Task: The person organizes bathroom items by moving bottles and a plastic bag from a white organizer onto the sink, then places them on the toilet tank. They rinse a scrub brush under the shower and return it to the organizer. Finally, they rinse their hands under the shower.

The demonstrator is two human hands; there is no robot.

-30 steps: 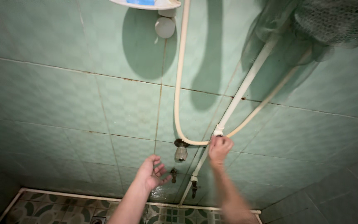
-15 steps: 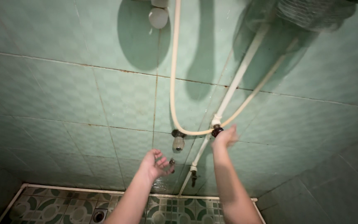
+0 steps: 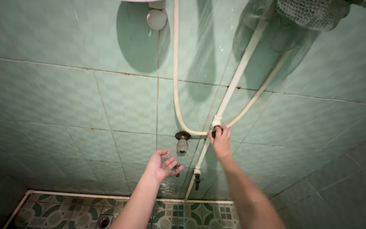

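The right hand (image 3: pixel 221 142) pinches its fingers around a small dark valve handle (image 3: pixel 215 129) on the slim white plastic pipe (image 3: pixel 238 78), apparently to turn it. That pipe's long axis runs diagonally, from the floor up to the right across the green tiled wall (image 3: pixel 64 97). The left hand (image 3: pixel 162 164) is open, palm up and cupped, holding nothing, just below the short metal tap (image 3: pixel 182 142), whose spout points downward.

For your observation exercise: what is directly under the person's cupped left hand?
Under the left hand are green wall tiles and patterned floor; its palm partly hides a small dark tap.
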